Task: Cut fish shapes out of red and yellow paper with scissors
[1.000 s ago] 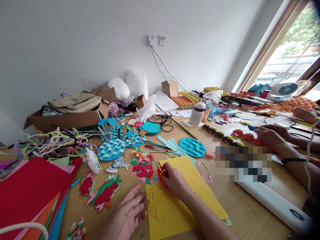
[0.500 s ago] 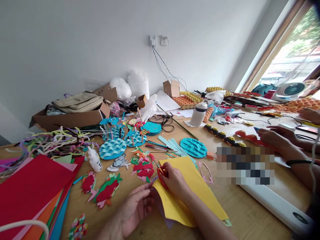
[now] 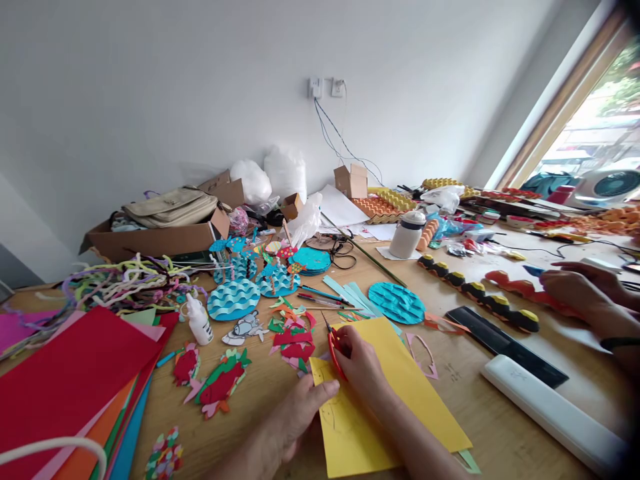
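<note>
My left hand (image 3: 303,410) grips the left edge of a yellow paper sheet (image 3: 390,373), its thumb lying on top. Faint pencil outlines show on the sheet below that thumb. My right hand (image 3: 357,357) rests over the sheet and holds red-handled scissors (image 3: 333,345), whose tips point up and away. Just beyond the hands lies a pile of red, green and pink paper scraps (image 3: 294,339). Cut paper fish in red and green (image 3: 220,385) lie to the left, near a drawn grey fish (image 3: 245,328) and a white glue bottle (image 3: 199,320).
Colored paper sheets (image 3: 75,373) lie at the left. Blue wavy discs (image 3: 234,299), pens and a white container (image 3: 407,235) stand beyond the hands. A long white case (image 3: 550,413) lies at the right, near another person's hands (image 3: 580,287).
My left hand has moved from beside the sheet's lifted edge to hold it, thumb on top. The sheet now lies flatter, showing pencil lines. The view has shifted slightly.
</note>
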The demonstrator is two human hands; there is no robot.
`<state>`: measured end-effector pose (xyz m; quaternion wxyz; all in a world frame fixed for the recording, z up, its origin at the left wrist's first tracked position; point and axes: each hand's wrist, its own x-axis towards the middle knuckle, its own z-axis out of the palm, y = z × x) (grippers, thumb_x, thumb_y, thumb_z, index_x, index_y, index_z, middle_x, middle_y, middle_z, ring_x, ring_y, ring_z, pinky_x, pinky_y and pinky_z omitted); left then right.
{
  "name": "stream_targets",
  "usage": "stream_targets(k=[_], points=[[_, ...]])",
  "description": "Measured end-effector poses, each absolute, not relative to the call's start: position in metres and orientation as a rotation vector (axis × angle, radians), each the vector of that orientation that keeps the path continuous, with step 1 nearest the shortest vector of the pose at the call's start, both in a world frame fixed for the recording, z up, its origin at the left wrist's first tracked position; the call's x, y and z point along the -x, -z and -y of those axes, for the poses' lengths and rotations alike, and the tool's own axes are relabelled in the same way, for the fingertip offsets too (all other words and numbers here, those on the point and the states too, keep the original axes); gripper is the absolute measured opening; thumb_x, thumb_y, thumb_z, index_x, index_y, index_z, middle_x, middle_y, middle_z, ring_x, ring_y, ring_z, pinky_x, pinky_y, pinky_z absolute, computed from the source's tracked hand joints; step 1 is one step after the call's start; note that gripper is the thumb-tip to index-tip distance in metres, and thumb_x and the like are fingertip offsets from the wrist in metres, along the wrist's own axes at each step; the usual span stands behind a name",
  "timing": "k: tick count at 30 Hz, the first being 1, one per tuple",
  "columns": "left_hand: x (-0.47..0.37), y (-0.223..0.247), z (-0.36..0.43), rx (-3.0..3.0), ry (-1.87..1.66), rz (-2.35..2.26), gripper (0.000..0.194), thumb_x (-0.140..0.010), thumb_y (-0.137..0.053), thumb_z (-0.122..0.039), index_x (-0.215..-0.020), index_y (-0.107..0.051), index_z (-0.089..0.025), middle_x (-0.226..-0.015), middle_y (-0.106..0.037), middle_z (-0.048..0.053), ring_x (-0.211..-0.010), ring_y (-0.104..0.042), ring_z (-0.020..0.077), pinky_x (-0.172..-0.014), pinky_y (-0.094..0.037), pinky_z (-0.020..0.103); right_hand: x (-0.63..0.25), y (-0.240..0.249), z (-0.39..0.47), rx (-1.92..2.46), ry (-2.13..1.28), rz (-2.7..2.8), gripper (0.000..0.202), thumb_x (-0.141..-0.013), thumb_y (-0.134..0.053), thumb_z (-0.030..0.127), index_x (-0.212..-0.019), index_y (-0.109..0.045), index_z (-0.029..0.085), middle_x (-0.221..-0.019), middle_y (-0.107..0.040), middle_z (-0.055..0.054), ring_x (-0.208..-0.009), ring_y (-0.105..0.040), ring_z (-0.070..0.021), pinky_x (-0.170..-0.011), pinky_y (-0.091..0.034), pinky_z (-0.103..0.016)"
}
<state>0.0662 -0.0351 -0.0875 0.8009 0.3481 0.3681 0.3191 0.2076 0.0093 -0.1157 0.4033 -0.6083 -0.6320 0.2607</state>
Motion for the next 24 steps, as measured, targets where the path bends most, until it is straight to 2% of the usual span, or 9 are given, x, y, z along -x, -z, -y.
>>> stream_targets(k=[3,6,9,12,14,15,19,21,24], points=[[-0.074,0.093,0.032,-0.783,-0.712,-0.855,0.033,-0.073,-0.064,-0.029,-0.102,-0.066,-0.015,-0.094,-0.075,0.011,-0.097,-0.064,0.0311,-0.089,-0.042,0.041,-0.208,0.112,-0.008,1.468,-0.690,1.527,0.006,-0.071,-0.052,0.024,-0.075,-0.049,0.022,-0.057,-0.059,0.000,-0.052,-0.054,-0.0174,-0.050,-0.039,-0.026],[-0.077,0.096,0.034,-0.824,-0.726,-0.924,0.033,-0.075,-0.062,-0.031,-0.102,-0.065,-0.013,-0.092,-0.075,0.011,-0.097,-0.063,0.0325,-0.089,-0.041,0.043,-0.209,0.106,-0.009,1.401,-0.719,1.437,0.007,-0.070,-0.055,0.026,-0.074,-0.053,0.021,-0.063,-0.063,-0.002,-0.056,-0.058,-0.0189,-0.051,-0.043,-0.027],[-0.072,0.086,0.041,-0.879,-0.735,-0.923,0.037,-0.077,-0.060,-0.035,-0.106,-0.065,-0.012,-0.096,-0.074,0.012,-0.101,-0.062,0.0333,-0.090,-0.041,0.044,-0.216,0.096,-0.008,1.349,-0.730,1.317,0.018,-0.071,-0.059,0.036,-0.076,-0.055,0.019,-0.066,-0.062,-0.004,-0.056,-0.057,-0.0181,-0.049,-0.044,-0.027],[-0.061,0.063,0.048,-0.945,-0.764,-0.891,0.034,-0.076,-0.062,-0.034,-0.106,-0.068,-0.018,-0.109,-0.071,0.007,-0.107,-0.058,0.0301,-0.093,-0.039,0.036,-0.230,0.080,-0.004,1.331,-0.715,1.178,0.031,-0.072,-0.060,0.046,-0.082,-0.053,0.018,-0.063,-0.057,-0.001,-0.049,-0.051,-0.0140,-0.044,-0.041,-0.025],[-0.056,0.046,0.053,-1.134,-0.799,-0.820,0.032,-0.080,-0.058,-0.034,-0.108,-0.068,-0.021,-0.110,-0.071,0.004,-0.110,-0.056,0.0284,-0.093,-0.039,0.033,-0.238,0.066,0.001,1.321,-0.704,1.097,0.032,-0.073,-0.062,0.047,-0.083,-0.052,0.018,-0.061,-0.055,0.002,-0.049,-0.049,-0.0118,-0.046,-0.042,-0.023],[-0.054,0.039,0.054,-1.231,-0.812,-0.792,0.033,-0.083,-0.054,-0.035,-0.110,-0.068,-0.023,-0.110,-0.071,0.003,-0.108,-0.057,0.0281,-0.093,-0.040,0.032,-0.242,0.059,0.005,1.301,-0.681,1.012,0.033,-0.069,-0.067,0.045,-0.078,-0.052,0.018,-0.058,-0.054,0.003,-0.047,-0.048,-0.0106,-0.044,-0.041,-0.022],[-0.049,0.022,0.056,-1.341,-0.778,-0.781,0.040,-0.088,-0.044,-0.034,-0.124,-0.059,-0.024,-0.109,-0.071,0.003,-0.099,-0.061,0.0285,-0.088,-0.044,0.036,-0.246,0.029,0.025,1.286,-0.598,0.902,0.032,-0.061,-0.076,0.039,-0.074,-0.055,0.019,-0.054,-0.053,0.004,-0.045,-0.046,-0.0094,-0.038,-0.033,-0.018],[-0.044,0.019,0.054,-1.345,-0.826,-0.770,0.040,-0.089,-0.043,-0.032,-0.127,-0.055,-0.025,-0.114,-0.069,0.003,-0.101,-0.061,0.0273,-0.089,-0.044,0.035,-0.243,0.017,0.038,1.352,-0.523,0.873,0.029,-0.062,-0.076,0.037,-0.075,-0.057,0.020,-0.062,-0.057,0.001,-0.048,-0.049,-0.0103,-0.040,-0.035,-0.020],[-0.034,0.017,0.048,-1.295,-0.980,-0.820,0.036,-0.088,-0.047,-0.030,-0.120,-0.062,-0.025,-0.117,-0.068,0.001,-0.111,-0.057,0.0261,-0.096,-0.040,0.032,-0.237,0.007,0.056,1.404,-0.433,0.900,0.020,-0.071,-0.070,0.037,-0.077,-0.058,0.023,-0.070,-0.060,-0.003,-0.055,-0.052,-0.0120,-0.045,-0.038,-0.022]])
